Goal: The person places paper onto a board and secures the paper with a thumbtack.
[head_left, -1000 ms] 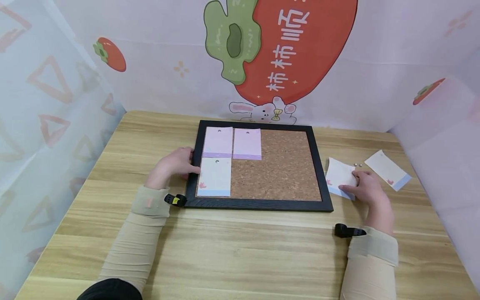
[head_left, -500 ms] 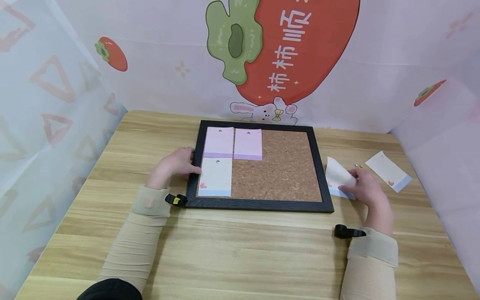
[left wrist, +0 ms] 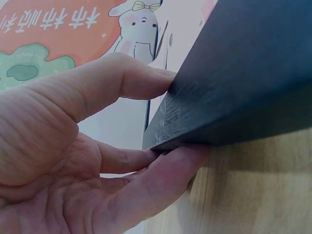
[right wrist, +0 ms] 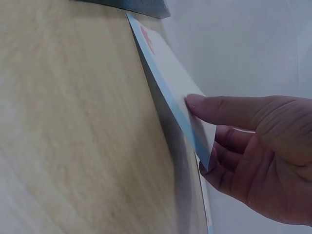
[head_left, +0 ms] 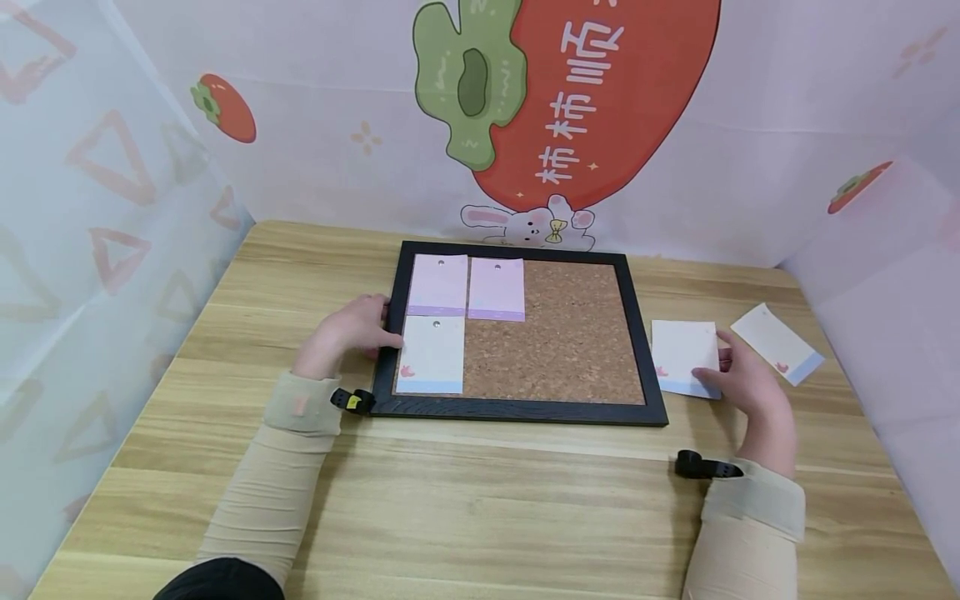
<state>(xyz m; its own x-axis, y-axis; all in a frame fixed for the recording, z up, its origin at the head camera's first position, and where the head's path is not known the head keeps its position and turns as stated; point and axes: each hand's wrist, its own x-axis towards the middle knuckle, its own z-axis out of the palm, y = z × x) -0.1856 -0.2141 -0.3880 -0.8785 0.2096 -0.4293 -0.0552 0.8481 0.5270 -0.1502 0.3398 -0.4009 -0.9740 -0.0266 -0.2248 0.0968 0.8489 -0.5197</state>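
A cork board (head_left: pixel 555 358) in a black frame lies on the table. My left hand (head_left: pixel 348 325) holds its left edge, with the thumb on top of the black frame (left wrist: pixel 234 83) and the fingers at its underside. To the right of the board, my right hand (head_left: pixel 750 383) pinches a white note sheet (head_left: pixel 681 350) with a blue lower strip. In the right wrist view the thumb presses the sheet's face, fingers sit behind it, and the sheet's held end is raised off the wood. Two pink notes (head_left: pixel 495 287) and one white note (head_left: pixel 430 354) are pinned on the board's left part.
Another white note (head_left: pixel 777 342) with a blue strip lies slanted at the far right of the wooden table (head_left: pixel 510 508). Printed cloth (head_left: pixel 315 75) hangs behind the table and along both sides.
My right hand has gripped the white sheet by its right side, lifted it and shifted slightly right. The two small silver pins behind it are now hidden. My left hand stays put.
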